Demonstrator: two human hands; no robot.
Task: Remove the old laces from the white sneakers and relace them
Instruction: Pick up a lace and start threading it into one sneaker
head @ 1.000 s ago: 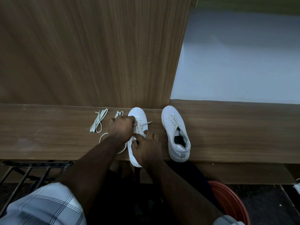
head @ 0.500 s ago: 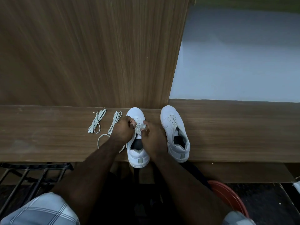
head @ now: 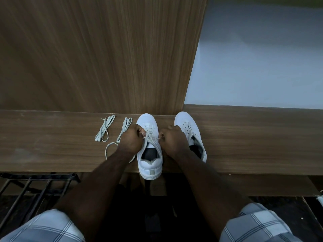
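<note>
Now my left hand [head: 131,139] and right hand [head: 172,138] have drawn apart, each pinching a lace [head: 151,137] end over the sneaker [head: 148,147].

Dim room, bluish cast. Pale wall [head: 262,58] upper right brightest; white sneakers [head: 150,165] stand out, unglared. Floor below ledge near black. Wood panel [head: 87,49] grain smeared, splayed at edges.

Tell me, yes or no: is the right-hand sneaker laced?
No; the right sneaker shows bare eyelets, while both hands work the lace on the left sneaker.
</note>
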